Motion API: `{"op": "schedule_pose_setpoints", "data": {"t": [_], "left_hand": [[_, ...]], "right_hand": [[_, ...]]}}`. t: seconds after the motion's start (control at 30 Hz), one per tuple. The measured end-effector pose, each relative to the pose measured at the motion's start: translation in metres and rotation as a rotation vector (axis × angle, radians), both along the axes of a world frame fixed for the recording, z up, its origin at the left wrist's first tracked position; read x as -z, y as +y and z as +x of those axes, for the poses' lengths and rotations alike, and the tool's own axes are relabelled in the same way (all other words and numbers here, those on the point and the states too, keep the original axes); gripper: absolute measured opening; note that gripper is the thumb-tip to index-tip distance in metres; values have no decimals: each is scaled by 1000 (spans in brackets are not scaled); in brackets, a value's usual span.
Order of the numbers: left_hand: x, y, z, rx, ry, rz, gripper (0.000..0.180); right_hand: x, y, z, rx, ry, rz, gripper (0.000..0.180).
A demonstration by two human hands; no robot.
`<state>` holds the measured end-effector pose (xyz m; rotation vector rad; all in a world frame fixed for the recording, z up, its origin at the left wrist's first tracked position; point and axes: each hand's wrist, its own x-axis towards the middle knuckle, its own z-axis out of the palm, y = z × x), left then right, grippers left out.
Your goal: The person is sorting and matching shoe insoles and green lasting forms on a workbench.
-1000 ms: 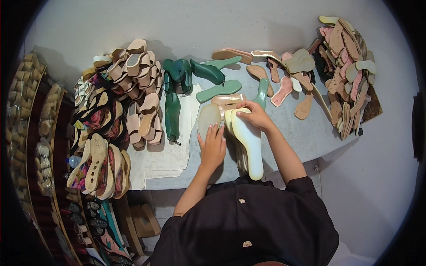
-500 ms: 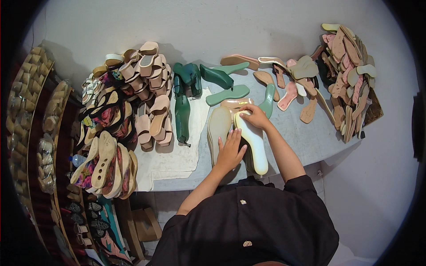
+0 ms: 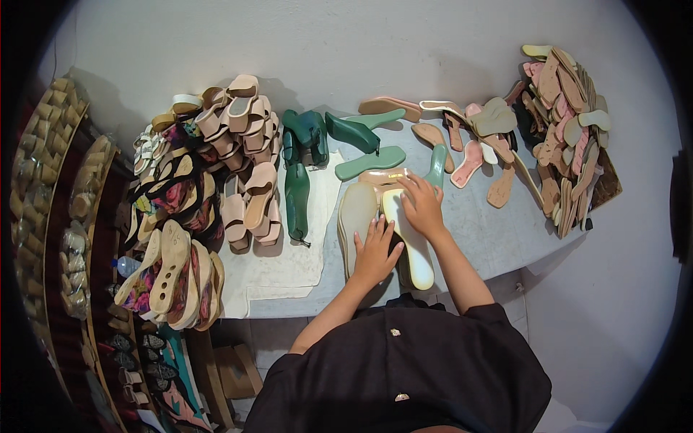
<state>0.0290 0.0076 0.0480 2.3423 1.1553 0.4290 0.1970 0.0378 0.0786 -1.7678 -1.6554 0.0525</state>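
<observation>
My left hand [image 3: 376, 252] lies flat with fingers spread, between a pale cream sole [image 3: 355, 209] and a glossy white sole [image 3: 416, 261]. Its fingertips touch the edges there. The white sole has a yellowish rim and rests on other soles stacked under it. Over its wide end is my right hand [image 3: 423, 206], fingers stretched out, covering part of it. Those fingertips reach toward a shiny beige insole [image 3: 372, 175] with a small gold mark, lying just beyond. A green sole [image 3: 436, 167] sticks out past the right hand.
Green shoe lasts [image 3: 297, 198] and a flat green sole [image 3: 370, 163] lie farther back. Beige sandals [image 3: 260, 198] and wedge soles [image 3: 173, 263] are piled at left. Insoles [image 3: 498, 123] are scattered at right, before a tall heap [image 3: 570, 137]. Shelves [image 3: 47, 216] stand far left.
My right hand has let go of the white sole's far end; its fingers have opened out toward the beige insole. My left hand stays in nearly the same place.
</observation>
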Motion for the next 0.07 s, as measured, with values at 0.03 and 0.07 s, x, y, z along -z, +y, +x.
{"op": "schedule_pose_setpoints", "data": {"t": [0.03,0.07], "left_hand": [[0,1,0,-18,6,-16,62],[-2,3,1,-17,22,-31,62]], "right_hand": [[0,-9,-4,18,-78,-28,46],[4,-17,-7,15,-102,-135,49]]}}
